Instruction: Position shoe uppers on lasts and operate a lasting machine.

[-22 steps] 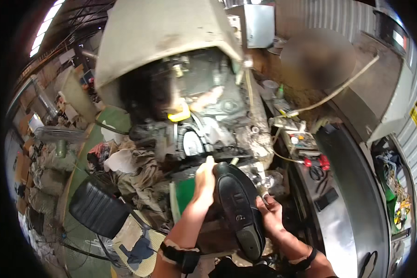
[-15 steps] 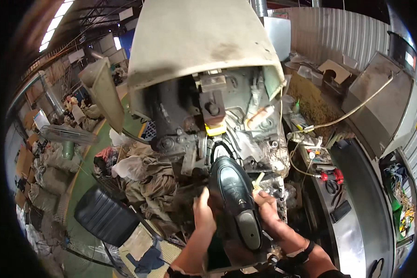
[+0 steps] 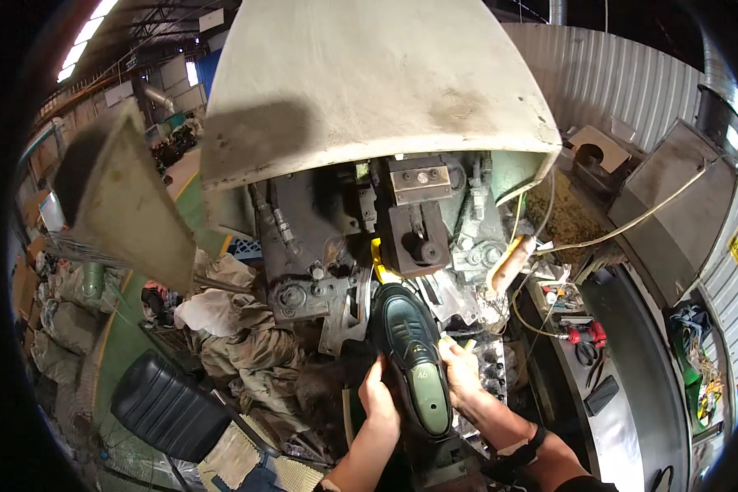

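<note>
Shoe (image 3: 410, 348), dark green, sole up, toe pushed into the machine (image 3: 369, 246) under its cream hood. Left hand (image 3: 379, 400) grip clasps its left side, right hand (image 3: 461, 371) grip its right side near the heel. Rags (image 3: 246, 353) heaped at left; red-handled tool (image 3: 584, 334) on the metal surface (image 3: 640, 394) at right.

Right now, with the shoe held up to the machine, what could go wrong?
Both hands, left hand and right hand, grip the shoe by its sides, close to the machine head; fingers might get pinched there. The yellow hose beside the right hand could snag the wrist.
</note>
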